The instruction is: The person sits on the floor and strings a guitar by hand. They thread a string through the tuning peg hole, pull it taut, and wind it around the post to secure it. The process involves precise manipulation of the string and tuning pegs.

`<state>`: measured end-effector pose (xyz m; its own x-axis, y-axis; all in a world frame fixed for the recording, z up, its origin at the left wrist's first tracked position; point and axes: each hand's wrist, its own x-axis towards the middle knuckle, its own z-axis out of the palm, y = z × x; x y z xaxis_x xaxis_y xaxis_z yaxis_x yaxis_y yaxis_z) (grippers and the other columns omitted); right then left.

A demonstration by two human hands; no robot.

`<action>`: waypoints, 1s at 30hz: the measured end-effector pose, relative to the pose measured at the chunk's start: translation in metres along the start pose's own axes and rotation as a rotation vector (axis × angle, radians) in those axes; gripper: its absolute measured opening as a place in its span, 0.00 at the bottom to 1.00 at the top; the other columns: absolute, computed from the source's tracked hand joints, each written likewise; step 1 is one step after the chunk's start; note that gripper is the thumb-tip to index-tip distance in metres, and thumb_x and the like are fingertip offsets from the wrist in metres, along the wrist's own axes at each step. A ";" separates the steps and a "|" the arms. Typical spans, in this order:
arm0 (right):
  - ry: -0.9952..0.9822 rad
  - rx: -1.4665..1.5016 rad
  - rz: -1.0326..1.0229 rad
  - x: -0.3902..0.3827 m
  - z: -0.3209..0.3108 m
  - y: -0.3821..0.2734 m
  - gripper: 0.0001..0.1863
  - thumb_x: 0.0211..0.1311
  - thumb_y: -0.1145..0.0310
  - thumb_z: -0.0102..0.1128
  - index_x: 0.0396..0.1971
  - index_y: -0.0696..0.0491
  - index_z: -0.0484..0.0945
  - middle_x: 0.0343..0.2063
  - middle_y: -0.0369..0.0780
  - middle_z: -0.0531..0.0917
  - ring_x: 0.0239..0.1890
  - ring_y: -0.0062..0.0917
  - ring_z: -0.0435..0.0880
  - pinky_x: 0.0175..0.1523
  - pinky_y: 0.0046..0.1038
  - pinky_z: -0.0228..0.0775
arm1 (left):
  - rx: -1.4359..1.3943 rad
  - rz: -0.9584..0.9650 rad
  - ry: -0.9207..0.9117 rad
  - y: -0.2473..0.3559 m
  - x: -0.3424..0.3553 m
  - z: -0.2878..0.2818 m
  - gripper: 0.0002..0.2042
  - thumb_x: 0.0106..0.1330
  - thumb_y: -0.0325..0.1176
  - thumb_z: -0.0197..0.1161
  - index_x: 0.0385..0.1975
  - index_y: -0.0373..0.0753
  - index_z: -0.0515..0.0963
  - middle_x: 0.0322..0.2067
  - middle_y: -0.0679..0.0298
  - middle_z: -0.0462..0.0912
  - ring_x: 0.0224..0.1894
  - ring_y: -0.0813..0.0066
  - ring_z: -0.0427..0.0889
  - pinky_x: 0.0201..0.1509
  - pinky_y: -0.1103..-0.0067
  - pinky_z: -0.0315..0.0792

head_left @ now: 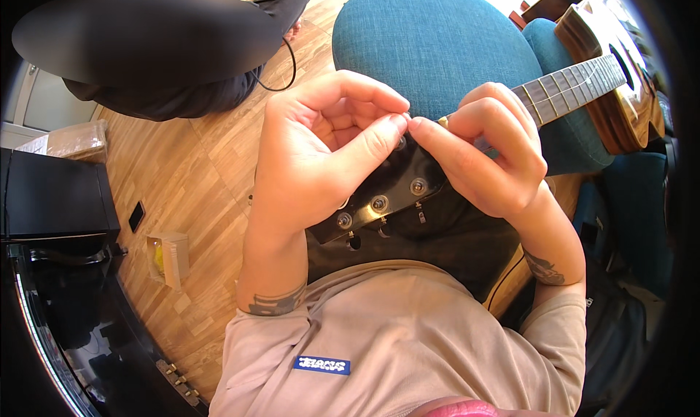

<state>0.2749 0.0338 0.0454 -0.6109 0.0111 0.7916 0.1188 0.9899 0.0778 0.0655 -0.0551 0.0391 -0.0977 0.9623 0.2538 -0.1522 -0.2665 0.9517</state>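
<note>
My left hand (313, 147) and my right hand (488, 147) meet over the black headstock (379, 184) of an acoustic guitar, each with thumb and index finger pinched at its upper edge. What sits between the fingertips is too small to make out. Silver tuning pegs (379, 204) line the near side of the headstock. The fretted neck (561, 90) runs to the upper right, where the wooden guitar body (638, 107) rests on a teal cushioned seat (430, 30).
A person in dark clothes (168, 96) sits on the wooden floor (189, 184) at upper left, near a black cable (292, 67). A black piano (65, 308), a phone (136, 216) and a small cardboard box (175, 260) are at left. A black bag (620, 329) lies at lower right.
</note>
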 end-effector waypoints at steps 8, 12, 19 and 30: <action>-0.085 0.363 0.401 0.017 -0.009 -0.013 0.14 0.52 0.81 0.75 0.40 0.59 0.86 0.36 0.39 0.86 0.27 0.19 0.78 0.30 0.22 0.68 | -0.015 0.016 -0.059 -0.004 0.000 -0.001 0.08 0.70 0.17 0.68 0.45 0.33 0.79 0.41 0.63 0.87 0.43 0.82 0.85 0.50 0.83 0.79; -0.193 0.548 0.698 0.023 -0.014 -0.011 0.10 0.60 0.83 0.70 0.41 0.58 0.84 0.34 0.34 0.88 0.26 0.07 0.72 0.30 0.15 0.60 | 0.073 0.169 -0.130 -0.007 0.007 -0.003 0.10 0.70 0.16 0.68 0.45 0.35 0.75 0.42 0.63 0.86 0.45 0.82 0.84 0.52 0.82 0.78; -0.195 0.550 0.581 0.025 -0.013 -0.003 0.12 0.60 0.85 0.64 0.43 0.60 0.86 0.29 0.31 0.84 0.23 0.08 0.66 0.28 0.18 0.55 | 0.256 0.165 -0.128 -0.001 0.008 -0.010 0.12 0.60 0.19 0.67 0.41 0.39 0.76 0.32 0.75 0.82 0.30 0.91 0.68 0.35 0.86 0.64; -0.358 0.577 0.580 0.032 -0.008 -0.003 0.06 0.61 0.72 0.67 0.31 0.57 0.79 0.21 0.42 0.78 0.22 0.36 0.78 0.30 0.34 0.70 | 0.588 0.357 -0.152 0.006 0.011 0.000 0.12 0.56 0.18 0.67 0.38 0.38 0.76 0.29 0.72 0.81 0.29 0.89 0.70 0.35 0.87 0.66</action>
<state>0.2614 0.0296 0.0754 -0.7965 0.4799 0.3678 0.1312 0.7310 -0.6697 0.0634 -0.0463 0.0474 0.1021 0.8296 0.5489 0.4250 -0.5353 0.7299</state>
